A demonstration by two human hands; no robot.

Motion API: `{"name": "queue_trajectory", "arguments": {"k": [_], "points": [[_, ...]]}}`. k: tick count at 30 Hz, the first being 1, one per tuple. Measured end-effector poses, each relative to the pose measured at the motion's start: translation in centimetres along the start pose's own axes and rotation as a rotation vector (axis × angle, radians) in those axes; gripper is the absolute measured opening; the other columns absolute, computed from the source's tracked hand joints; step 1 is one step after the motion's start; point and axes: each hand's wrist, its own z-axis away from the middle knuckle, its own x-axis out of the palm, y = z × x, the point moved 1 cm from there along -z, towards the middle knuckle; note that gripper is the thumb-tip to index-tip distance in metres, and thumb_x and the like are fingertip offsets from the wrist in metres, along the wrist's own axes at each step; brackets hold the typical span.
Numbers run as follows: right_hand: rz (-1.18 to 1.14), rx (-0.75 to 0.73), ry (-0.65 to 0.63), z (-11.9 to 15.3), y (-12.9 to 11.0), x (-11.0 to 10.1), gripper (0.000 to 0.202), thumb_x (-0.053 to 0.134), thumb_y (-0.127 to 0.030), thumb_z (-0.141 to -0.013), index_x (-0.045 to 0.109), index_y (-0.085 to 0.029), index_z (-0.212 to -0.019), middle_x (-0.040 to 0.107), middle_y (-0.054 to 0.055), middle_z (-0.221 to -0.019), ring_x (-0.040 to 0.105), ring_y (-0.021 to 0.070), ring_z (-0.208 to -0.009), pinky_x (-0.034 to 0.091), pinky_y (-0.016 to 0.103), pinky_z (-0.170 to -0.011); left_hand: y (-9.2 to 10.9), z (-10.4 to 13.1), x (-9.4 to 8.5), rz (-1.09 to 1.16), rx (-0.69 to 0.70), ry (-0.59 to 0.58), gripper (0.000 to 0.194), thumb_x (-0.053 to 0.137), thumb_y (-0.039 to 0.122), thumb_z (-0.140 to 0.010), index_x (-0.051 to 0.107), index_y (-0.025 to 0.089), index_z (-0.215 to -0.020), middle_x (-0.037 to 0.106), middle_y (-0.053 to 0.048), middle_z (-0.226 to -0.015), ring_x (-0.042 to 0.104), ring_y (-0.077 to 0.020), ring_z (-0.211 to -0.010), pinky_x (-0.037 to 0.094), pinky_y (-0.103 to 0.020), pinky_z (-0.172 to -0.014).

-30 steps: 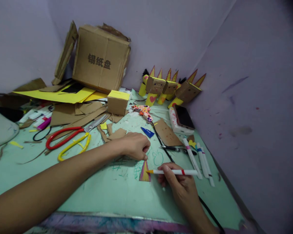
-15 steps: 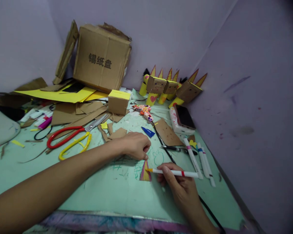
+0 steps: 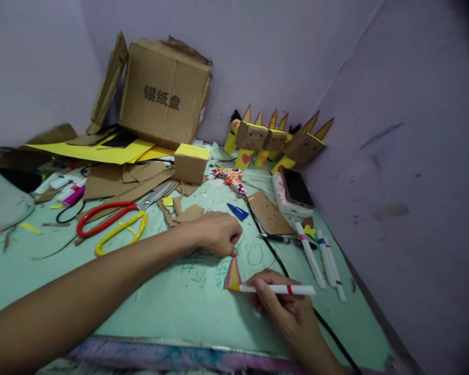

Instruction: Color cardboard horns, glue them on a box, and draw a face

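Note:
A small triangular piece (image 3: pixel 232 275), yellow with purple edges, lies on the pale green table cover (image 3: pixel 172 317). Fingertips of my left hand (image 3: pixel 220 233) press on its top point, the other fingers curled. My right hand (image 3: pixel 283 302) grips a white marker (image 3: pixel 303 290) with a red band. The marker lies nearly level, its orange tip touching the lower right part of the triangle. Green drawn lines show on the cover beside the piece.
Red-and-yellow scissors (image 3: pixel 113 219), cardboard scraps (image 3: pixel 189 213) and a small box (image 3: pixel 188 169) lie left. Behind stand a large carton (image 3: pixel 164 94) and horned cardboard figures (image 3: pixel 254 136). At right are a phone (image 3: pixel 297 187), several markers (image 3: pixel 328 258) and a black cable (image 3: pixel 334 336).
My right hand has moved the marker tip down from the middle of the triangle to its lower right part. My left hand keeps its place at the top point.

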Motion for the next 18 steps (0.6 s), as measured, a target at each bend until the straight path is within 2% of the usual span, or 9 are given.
{"name": "queue_trajectory", "arguments": {"k": [5, 9, 15, 18], "points": [[-0.062, 0.030, 0.028, 0.2, 0.1, 0.0, 0.032, 0.053, -0.037, -0.087, 0.064, -0.017, -0.065, 0.056, 0.001, -0.058, 0.051, 0.0128, -0.054, 0.037, 0.023, -0.052, 0.1, 0.0, 0.0, 0.007, -0.001, 0.005, 0.012, 0.064, 0.035, -0.063, 0.064, 0.023, -0.066, 0.063, 0.000, -0.064, 0.052, -0.0167, -0.060, 0.027, -0.026, -0.049], [-0.114, 0.101, 0.076, 0.1, 0.9, -0.3, 0.035, 0.050, -0.042, -0.088, 0.064, -0.017, -0.069, 0.057, 0.001, -0.054, 0.053, 0.0141, -0.051, 0.039, 0.024, -0.049, 0.1, 0.0, 0.0, 0.008, -0.003, 0.008, 0.012, 0.065, 0.034, -0.063, 0.064, 0.023, -0.066, 0.063, 0.000, -0.065, 0.052, -0.0170, -0.060, 0.027, -0.026, -0.049], [-0.004, -0.015, 0.036, -0.1, 0.3, -0.1, 0.033, 0.050, -0.037, -0.089, 0.061, -0.017, -0.064, 0.056, 0.000, -0.057, 0.050, 0.0129, -0.054, 0.037, 0.023, -0.051, 0.2, 0.1, -0.1, 0.011, -0.009, 0.008, 0.011, 0.066, 0.033, -0.064, 0.064, 0.023, -0.066, 0.064, 0.000, -0.065, 0.053, -0.0174, -0.060, 0.029, -0.027, -0.050], [-0.008, 0.001, 0.011, 0.0, 0.2, -0.1, 0.034, 0.050, -0.037, -0.088, 0.061, -0.017, -0.063, 0.056, 0.001, -0.057, 0.051, 0.0130, -0.053, 0.037, 0.023, -0.050, 0.2, 0.1, 0.0, 0.011, -0.011, 0.011, 0.011, 0.066, 0.033, -0.063, 0.065, 0.023, -0.066, 0.065, -0.001, -0.065, 0.054, -0.0182, -0.061, 0.031, -0.027, -0.052]]}}
